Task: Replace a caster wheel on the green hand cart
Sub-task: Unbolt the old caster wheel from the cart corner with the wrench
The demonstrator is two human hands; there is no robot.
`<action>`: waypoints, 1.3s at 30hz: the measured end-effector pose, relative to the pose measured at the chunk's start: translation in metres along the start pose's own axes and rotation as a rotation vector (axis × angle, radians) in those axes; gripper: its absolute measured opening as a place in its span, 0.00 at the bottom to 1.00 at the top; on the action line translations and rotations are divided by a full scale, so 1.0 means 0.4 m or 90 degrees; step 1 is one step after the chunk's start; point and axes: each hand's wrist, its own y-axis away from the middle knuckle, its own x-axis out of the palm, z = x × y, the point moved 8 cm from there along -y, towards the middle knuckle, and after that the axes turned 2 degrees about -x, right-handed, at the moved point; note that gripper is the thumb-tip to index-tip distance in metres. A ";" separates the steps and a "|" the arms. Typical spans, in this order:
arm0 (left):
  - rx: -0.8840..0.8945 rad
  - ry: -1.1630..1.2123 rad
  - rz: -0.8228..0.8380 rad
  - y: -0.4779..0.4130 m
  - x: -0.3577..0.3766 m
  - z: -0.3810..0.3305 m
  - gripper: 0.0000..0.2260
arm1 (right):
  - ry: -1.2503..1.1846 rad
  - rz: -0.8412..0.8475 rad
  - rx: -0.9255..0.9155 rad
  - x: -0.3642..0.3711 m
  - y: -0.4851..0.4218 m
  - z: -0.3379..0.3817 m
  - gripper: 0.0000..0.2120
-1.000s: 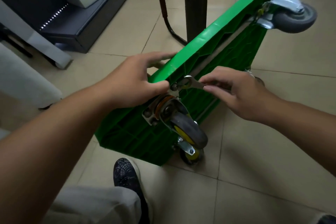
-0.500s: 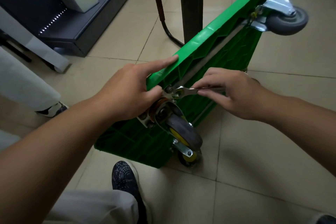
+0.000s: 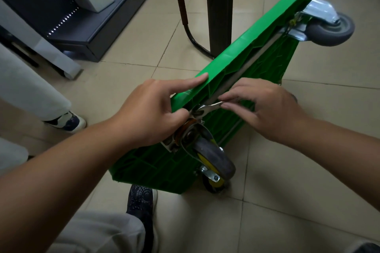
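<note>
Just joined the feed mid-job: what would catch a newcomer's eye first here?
The green cart stands tipped on its side at centre, underside facing right. At its near end the right hand pinches a wrench set at the mounting of a yellow-hubbed caster, while the left hand holds the cart's edge beside it. A second, grey caster juts out at upper right.

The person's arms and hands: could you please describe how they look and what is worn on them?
Both arms are bare up to the frame edge: no sleeves show on the left forearm or right forearm. The left hand and right hand wear no gloves, and I see no rings, watch or bracelet. Below, light grey trousers and a dark knit shoe show.
</note>
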 end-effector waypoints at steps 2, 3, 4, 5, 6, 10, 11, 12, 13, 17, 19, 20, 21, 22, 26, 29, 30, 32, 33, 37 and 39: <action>0.004 0.008 0.009 0.011 0.000 0.008 0.33 | -0.019 -0.008 0.028 0.026 0.020 0.002 0.10; 0.006 0.014 0.012 0.015 -0.001 0.011 0.33 | -0.035 -0.005 0.043 0.043 0.029 0.003 0.10; 0.010 0.018 0.013 0.017 -0.003 0.013 0.33 | -0.052 -0.004 0.056 0.060 0.035 0.003 0.09; 0.015 0.020 0.014 0.017 -0.006 0.016 0.33 | -0.068 -0.007 0.068 0.074 0.037 0.000 0.09; 0.018 0.023 0.014 0.015 -0.009 0.019 0.33 | -0.085 -0.014 0.082 0.082 0.034 -0.006 0.09; 0.032 0.030 0.023 0.001 -0.019 0.027 0.31 | -0.121 -0.015 0.119 0.098 0.006 -0.035 0.10; 0.033 0.029 0.024 -0.002 -0.020 0.028 0.31 | -0.122 -0.012 0.113 0.101 0.001 -0.038 0.11; 0.034 0.028 0.024 -0.005 -0.021 0.029 0.31 | -0.115 -0.015 0.104 0.103 -0.003 -0.040 0.12; 0.035 0.028 0.024 -0.009 -0.021 0.032 0.31 | -0.094 -0.022 0.093 0.103 -0.005 -0.041 0.13; 0.047 0.027 0.022 -0.018 -0.021 0.042 0.27 | 0.029 -0.057 0.031 0.102 -0.009 -0.032 0.15; 0.051 0.013 0.016 -0.017 -0.022 0.042 0.27 | 0.032 -0.051 0.014 0.104 -0.014 -0.033 0.15; 0.052 0.008 0.012 -0.016 -0.023 0.041 0.27 | 0.015 -0.039 0.018 0.102 -0.020 -0.035 0.16; 0.051 0.007 0.010 -0.016 -0.024 0.041 0.27 | -0.005 -0.023 0.027 0.095 -0.027 -0.039 0.18; 0.051 0.009 0.009 -0.017 -0.024 0.041 0.27 | -0.018 -0.010 0.031 0.085 -0.034 -0.041 0.21; 0.058 0.010 0.007 -0.015 -0.029 0.043 0.27 | -0.007 0.038 0.042 0.051 -0.041 -0.032 0.27; 0.069 -0.001 0.005 -0.010 -0.026 0.045 0.27 | 0.014 0.063 0.063 0.043 -0.032 -0.024 0.28; 0.069 0.005 0.004 -0.008 -0.025 0.046 0.27 | 0.025 0.056 0.052 0.042 -0.028 -0.018 0.28; 0.064 0.016 -0.002 -0.006 -0.028 0.048 0.28 | 0.048 0.033 0.039 0.045 -0.022 -0.011 0.27; 0.062 0.018 -0.001 -0.006 -0.028 0.049 0.28 | 0.054 0.023 0.042 0.051 -0.020 -0.014 0.27; 0.054 0.027 0.006 -0.004 -0.023 0.047 0.28 | 0.066 0.013 0.063 0.096 -0.010 -0.039 0.29; 0.047 0.036 0.005 -0.004 -0.022 0.045 0.28 | 0.060 -0.008 0.066 0.115 -0.001 -0.047 0.28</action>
